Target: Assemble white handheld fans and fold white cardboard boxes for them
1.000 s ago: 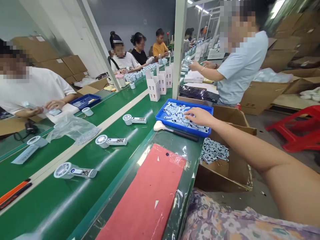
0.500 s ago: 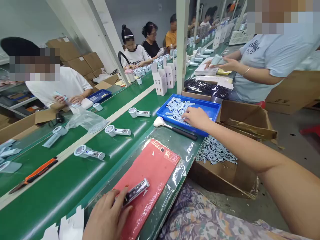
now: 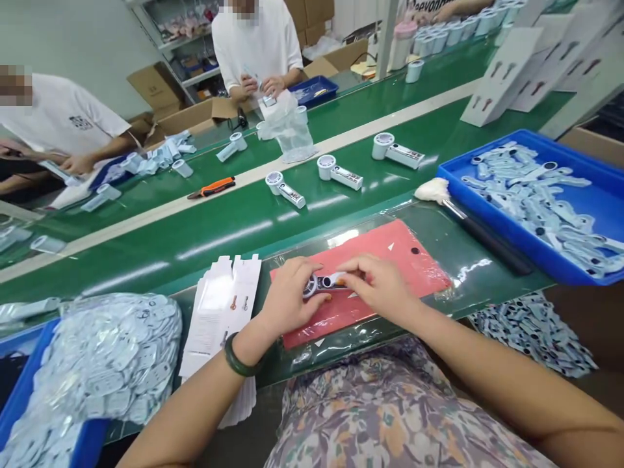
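Observation:
My left hand (image 3: 287,299) and my right hand (image 3: 377,286) meet over a red mat (image 3: 404,257) at the near edge of the green bench. Between them lies a small hand-held fan (image 3: 319,284), its round head under my left fingers and its handle under my right fingers. Both hands grip it; most of it is hidden by my fingers. A green bangle sits on my left wrist.
A blue tray (image 3: 604,195) of small bagged parts and a brush (image 3: 433,190) sit to the right. Flat white cartons (image 3: 219,312) and a bin of bagged parts (image 3: 97,364) lie left. Finished fans (image 3: 336,170) ride the belt; an orange knife (image 3: 212,188) lies there. Other people work across.
My right hand left the blue tray and joined my left hand on the fan over the red mat. The view swung left and down.

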{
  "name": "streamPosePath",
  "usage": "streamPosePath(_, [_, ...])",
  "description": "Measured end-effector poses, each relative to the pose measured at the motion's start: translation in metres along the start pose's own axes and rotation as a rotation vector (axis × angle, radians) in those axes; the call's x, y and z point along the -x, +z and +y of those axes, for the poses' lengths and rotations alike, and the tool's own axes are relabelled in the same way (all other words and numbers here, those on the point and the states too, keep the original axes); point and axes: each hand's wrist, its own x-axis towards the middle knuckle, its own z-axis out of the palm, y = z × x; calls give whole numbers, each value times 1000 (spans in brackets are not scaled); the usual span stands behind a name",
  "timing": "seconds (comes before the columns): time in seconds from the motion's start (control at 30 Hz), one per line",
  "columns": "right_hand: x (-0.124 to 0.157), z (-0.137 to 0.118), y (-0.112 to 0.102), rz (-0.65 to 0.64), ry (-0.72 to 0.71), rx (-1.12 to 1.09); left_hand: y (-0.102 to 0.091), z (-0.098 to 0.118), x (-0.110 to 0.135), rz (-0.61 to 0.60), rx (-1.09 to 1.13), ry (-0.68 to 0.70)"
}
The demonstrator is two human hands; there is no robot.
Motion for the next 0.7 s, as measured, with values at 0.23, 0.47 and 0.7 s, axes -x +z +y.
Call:
streamPosePath(0.23, [6, 15, 14, 82, -141, 229, 6, 4, -2, 17, 89, 22])
streamPosePath(0.47, [5, 22, 13, -26, -27, 29, 6, 6, -3, 9, 109, -16])
streamPosePath(0.7, [10, 20, -11, -367, -91, 156, 11, 28, 28, 7, -20, -5])
